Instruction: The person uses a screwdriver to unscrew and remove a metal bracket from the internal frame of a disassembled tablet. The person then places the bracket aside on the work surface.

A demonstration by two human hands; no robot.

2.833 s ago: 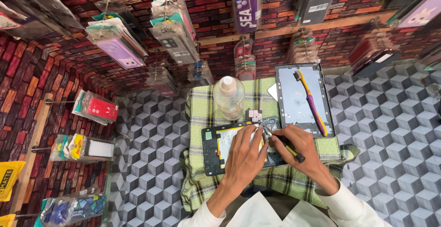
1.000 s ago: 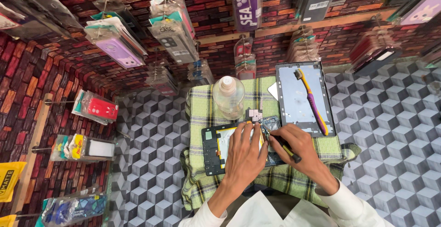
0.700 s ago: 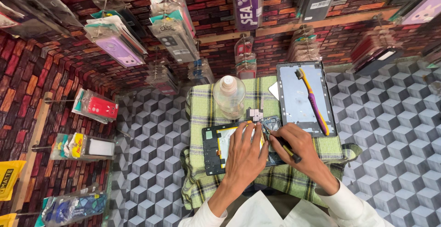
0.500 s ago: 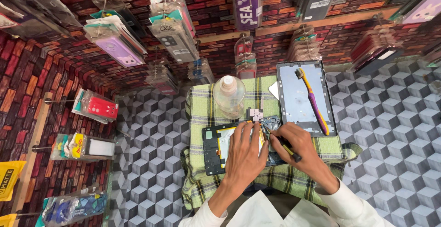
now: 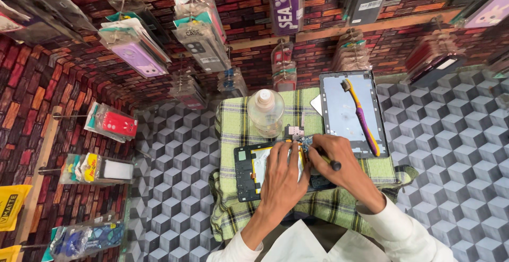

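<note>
Plaid cloth (image 5: 238, 124): cushioning the opened tablet (image 5: 249, 169).
Left hand (image 5: 283, 174): pressing flat, fingers together.
Right hand (image 5: 342, 169): pinching a tool (image 5: 330, 161); working best gently.

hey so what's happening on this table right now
A person is bent over an opened tablet lying on a green checked cloth. The left hand presses down on its insides, while the right hand holds a thin dark tool at the top edge. Beside them lie the tablet's back panel with a purple toothbrush on it, and a clear bottle stands just behind. Packaged phone cases hang on the brick wall.
</note>
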